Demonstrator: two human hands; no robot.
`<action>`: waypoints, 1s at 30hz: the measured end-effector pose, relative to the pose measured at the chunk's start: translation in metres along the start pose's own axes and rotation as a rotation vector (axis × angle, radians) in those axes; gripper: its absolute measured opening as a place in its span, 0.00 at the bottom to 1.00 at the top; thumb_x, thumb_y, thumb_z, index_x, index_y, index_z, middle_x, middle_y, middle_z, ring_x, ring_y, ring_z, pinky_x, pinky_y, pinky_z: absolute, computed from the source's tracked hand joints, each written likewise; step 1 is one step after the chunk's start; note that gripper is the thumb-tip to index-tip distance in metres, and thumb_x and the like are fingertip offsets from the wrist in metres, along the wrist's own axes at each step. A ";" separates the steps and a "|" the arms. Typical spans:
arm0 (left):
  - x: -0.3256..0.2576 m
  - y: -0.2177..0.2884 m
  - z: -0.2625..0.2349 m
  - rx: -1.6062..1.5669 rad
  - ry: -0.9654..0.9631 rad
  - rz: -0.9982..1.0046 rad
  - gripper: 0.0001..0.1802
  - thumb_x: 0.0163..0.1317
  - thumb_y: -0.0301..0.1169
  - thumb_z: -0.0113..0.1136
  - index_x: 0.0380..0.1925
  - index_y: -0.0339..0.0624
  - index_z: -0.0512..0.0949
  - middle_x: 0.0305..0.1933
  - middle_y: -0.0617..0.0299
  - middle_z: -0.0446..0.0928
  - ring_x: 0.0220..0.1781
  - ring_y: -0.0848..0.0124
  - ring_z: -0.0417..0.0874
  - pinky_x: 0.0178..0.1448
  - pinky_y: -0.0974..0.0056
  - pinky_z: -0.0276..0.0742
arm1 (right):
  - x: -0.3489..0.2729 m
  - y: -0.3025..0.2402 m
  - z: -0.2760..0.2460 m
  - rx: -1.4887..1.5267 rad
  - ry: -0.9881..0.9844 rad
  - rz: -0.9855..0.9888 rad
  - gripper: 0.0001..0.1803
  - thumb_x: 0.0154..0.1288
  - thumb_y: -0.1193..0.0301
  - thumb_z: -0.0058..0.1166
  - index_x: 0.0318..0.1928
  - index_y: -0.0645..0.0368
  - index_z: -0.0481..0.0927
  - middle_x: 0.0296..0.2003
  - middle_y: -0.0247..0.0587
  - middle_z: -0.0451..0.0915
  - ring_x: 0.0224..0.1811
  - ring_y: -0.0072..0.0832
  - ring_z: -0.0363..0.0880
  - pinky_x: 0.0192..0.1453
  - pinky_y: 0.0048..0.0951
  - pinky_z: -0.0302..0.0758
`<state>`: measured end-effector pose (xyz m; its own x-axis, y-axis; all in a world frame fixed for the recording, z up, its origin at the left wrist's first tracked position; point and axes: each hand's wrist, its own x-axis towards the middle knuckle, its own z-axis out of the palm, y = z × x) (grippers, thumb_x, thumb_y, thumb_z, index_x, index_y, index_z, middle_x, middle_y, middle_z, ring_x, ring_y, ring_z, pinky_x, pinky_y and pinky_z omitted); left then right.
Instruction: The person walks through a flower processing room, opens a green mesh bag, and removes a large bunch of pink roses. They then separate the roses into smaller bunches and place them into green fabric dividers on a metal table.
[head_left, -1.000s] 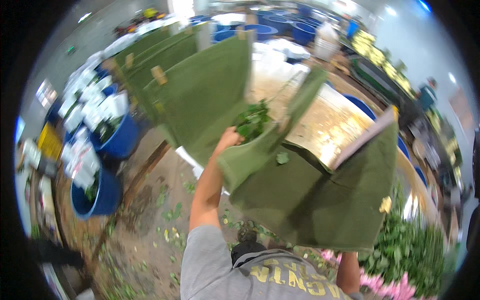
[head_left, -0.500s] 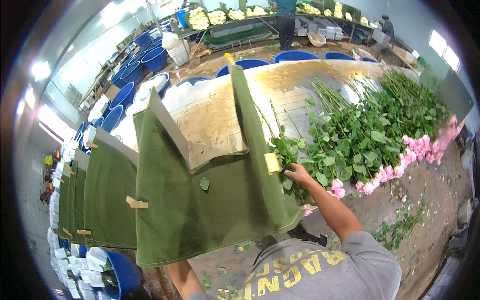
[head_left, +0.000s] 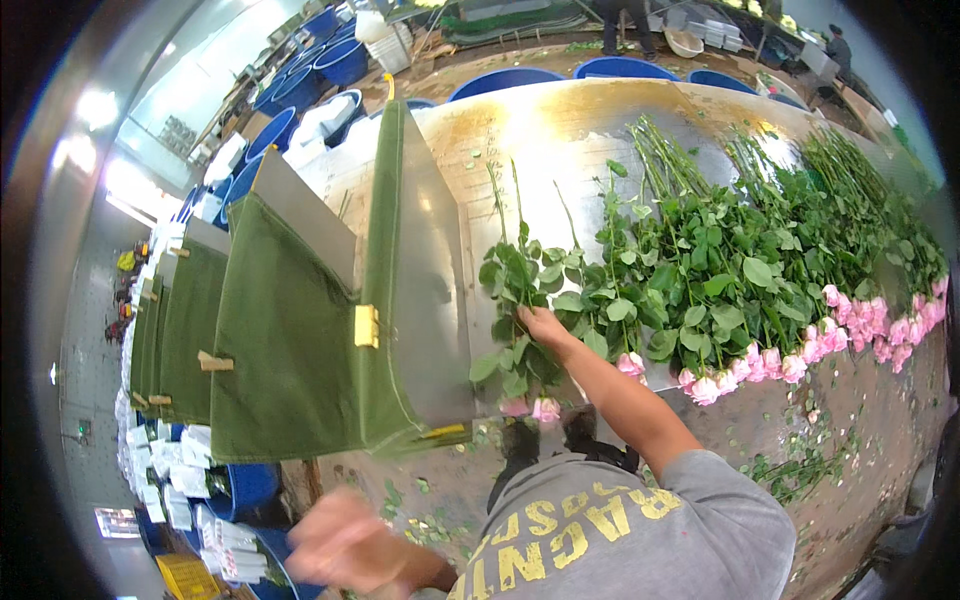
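Note:
My right hand (head_left: 540, 325) is closed round the leafy stems of a few pink roses (head_left: 546, 409), whose heads hang toward me at the table's front edge. Their cut ends point to the far side. Left of that hand stands a green cloth-covered divider (head_left: 290, 330), folded upright, with a yellow block-shaped clip (head_left: 366, 326) on its edge. My left hand (head_left: 345, 545) is low at the left, below the divider and apart from it. Motion smears its fingers, and I see nothing held in it.
A long row of pink roses (head_left: 760, 362) lies on the metal table (head_left: 530, 120) to the right. More green dividers (head_left: 195, 330) with wooden clips stand at the left. Blue tubs (head_left: 340, 62) line the far side. Fallen leaves (head_left: 800, 470) litter the floor, and a person (head_left: 838, 52) is far right.
My left hand has come out from beneath the green cloth into plain sight. The front divider now sits farther left and is folded up. My right hand still grips the roses, now more fully visible.

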<state>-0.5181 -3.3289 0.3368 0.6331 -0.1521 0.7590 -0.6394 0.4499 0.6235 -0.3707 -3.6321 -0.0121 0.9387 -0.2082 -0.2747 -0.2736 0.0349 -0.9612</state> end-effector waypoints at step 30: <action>0.006 -0.188 0.114 0.311 0.010 -0.748 0.28 0.59 0.17 0.54 0.61 0.34 0.63 0.42 0.59 0.77 0.40 0.77 0.75 0.44 0.72 0.71 | -0.021 0.004 -0.037 0.514 0.148 0.098 0.12 0.65 0.65 0.49 0.38 0.62 0.79 0.27 0.31 0.78 0.23 0.19 0.71 0.28 0.22 0.68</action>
<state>-0.4444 -3.5148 0.2458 0.9440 -0.3075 0.1194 -0.1362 -0.0339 0.9901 -0.3990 -3.6634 -0.0093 0.8644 -0.3139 -0.3928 -0.1854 0.5272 -0.8293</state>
